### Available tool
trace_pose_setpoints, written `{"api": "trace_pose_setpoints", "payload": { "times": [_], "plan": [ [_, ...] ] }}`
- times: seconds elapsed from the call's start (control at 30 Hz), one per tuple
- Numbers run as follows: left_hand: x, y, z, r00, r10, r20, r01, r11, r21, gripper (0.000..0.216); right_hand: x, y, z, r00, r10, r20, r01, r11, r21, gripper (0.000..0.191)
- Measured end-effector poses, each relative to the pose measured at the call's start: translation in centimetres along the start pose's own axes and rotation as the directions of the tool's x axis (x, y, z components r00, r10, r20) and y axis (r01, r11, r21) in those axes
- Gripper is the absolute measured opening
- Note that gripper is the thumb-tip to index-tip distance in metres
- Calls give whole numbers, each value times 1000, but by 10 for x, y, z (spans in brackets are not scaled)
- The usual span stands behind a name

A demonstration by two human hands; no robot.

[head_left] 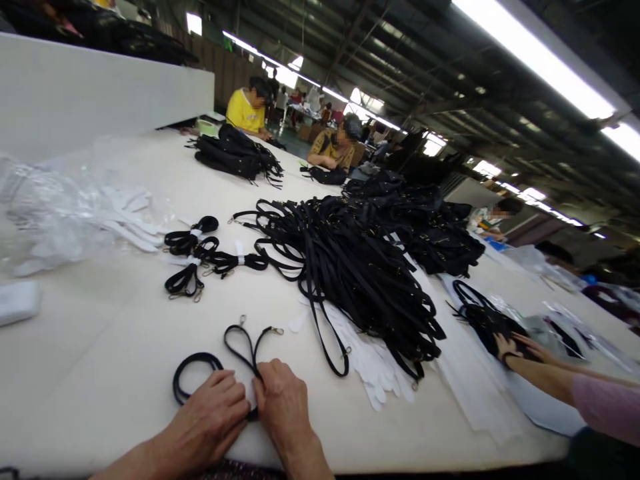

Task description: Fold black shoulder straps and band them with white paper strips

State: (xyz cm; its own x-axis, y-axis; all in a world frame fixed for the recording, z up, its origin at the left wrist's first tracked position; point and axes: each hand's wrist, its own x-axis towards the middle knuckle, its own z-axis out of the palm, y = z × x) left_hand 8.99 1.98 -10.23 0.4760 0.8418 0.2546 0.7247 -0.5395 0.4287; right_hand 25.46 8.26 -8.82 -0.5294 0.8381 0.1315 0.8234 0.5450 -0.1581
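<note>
Both hands are positioned at the near edge of the pale counter (pixel 110 373), working on one black strap (pixel 255 368). The strap lies on the counter directly in front of the person, to the left of the large strap pile (pixel 345 260).

Left hand (pixel 213 413): fingers together, curled down and closed on the strap; the fingertips are largely hidden from this angle. A round coil of the strap extends from beneath this hand to its left.

Right hand (pixel 285 403): fingers bent and close together, clamped on the strap where its strands converge, thumb side facing the left hand. Beyond these fingers the strap opens into a narrow loop and a free end, with metal clasps (pixel 277 331) lying on the counter. The two hands are just beside each other, with a short dark section of strap visible between them.

Farther back and left, several strap bundles (pixel 240 261) bound with white bands lie near the pile. Loose white strips (pixel 375 353) lie partly beneath the pile. Clear plastic wrapping (pixel 55 213) occupies the left side.

At right, a co-worker's hands (pixel 507 347) rest on a black article (pixel 483 317), well apart from the person's own.
</note>
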Motion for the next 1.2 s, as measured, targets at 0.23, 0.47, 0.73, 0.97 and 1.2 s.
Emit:
{"api": "trace_pose_setpoints", "payload": {
  "times": [0.23,0.47,0.73,0.97,1.2],
  "plan": [
    [-4,-4,-12,995,-30,94,40,993,-110,14,-3,-8,12,988,-152,-12,152,983,98,17],
    [-19,-19,-61,987,-7,160,30,990,-140,35,-4,-6,14,986,-166,-26,168,982,90,20],
    [-29,-39,-58,995,-48,83,49,999,-9,21,-1,-5,9,989,-138,55,133,987,90,19],
    [-8,-44,-53,992,84,93,-90,994,67,14,12,4,-3,938,-296,179,280,954,108,18],
    [-9,-47,-39,993,-34,117,28,998,56,15,17,-1,-22,950,-196,244,123,951,284,13]
  ]
}}
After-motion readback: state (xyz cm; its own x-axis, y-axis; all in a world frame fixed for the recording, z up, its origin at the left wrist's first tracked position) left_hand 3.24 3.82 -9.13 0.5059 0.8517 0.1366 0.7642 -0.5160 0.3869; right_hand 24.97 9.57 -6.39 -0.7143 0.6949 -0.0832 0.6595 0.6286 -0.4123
